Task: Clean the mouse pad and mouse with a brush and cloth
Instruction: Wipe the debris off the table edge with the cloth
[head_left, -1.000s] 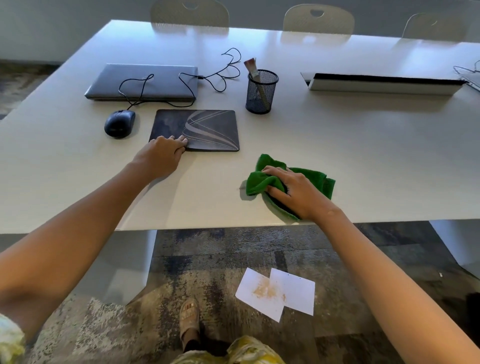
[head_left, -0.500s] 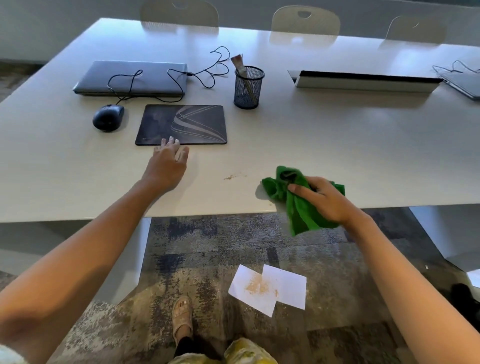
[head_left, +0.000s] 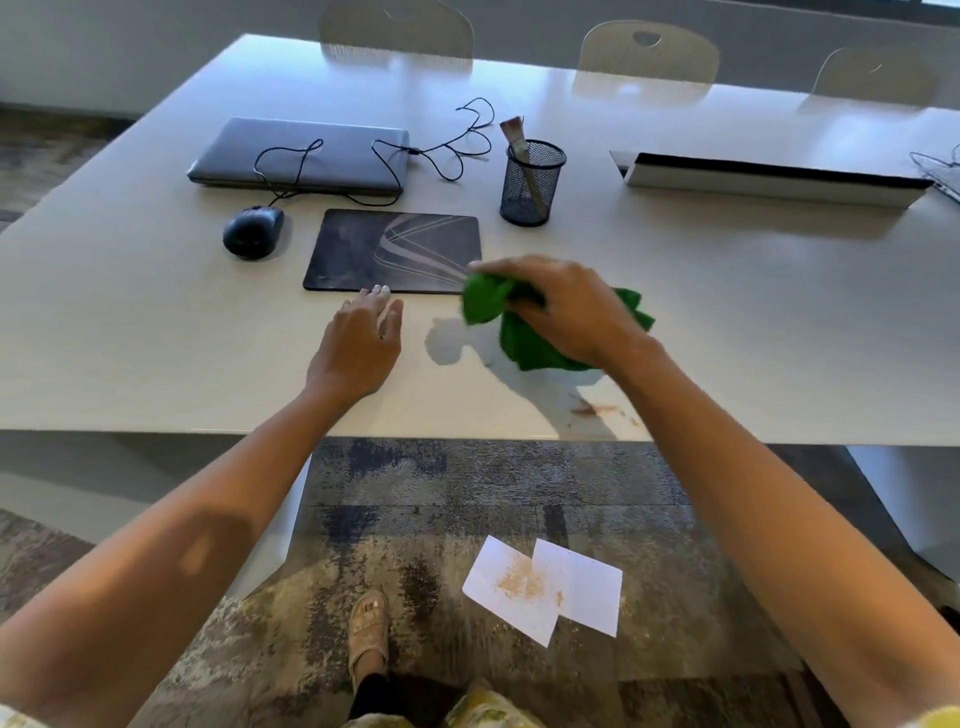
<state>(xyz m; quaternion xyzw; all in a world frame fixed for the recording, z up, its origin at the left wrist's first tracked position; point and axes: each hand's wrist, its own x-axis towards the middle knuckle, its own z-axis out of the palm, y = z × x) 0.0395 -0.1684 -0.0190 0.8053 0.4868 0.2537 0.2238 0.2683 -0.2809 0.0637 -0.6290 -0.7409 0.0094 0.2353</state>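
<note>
A dark mouse pad with pale curved lines lies flat on the white table. A black wired mouse sits on the table just left of the pad. My left hand lies flat and open on the table, its fingertips touching the pad's front edge. My right hand grips a bunched green cloth held above the table by the pad's front right corner. A brush stands in a black mesh cup behind the pad to the right.
A closed grey laptop lies behind the mouse with the mouse cable looped over it. A long white bar lies at the right. Brown crumbs mark the table's front edge. Two white paper sheets with crumbs lie on the carpet.
My right hand has lifted the green cloth from the table's front edge and carried it left and forward to the pad's corner. My left hand has slid back off the pad, keeping fingertips at its edge.
</note>
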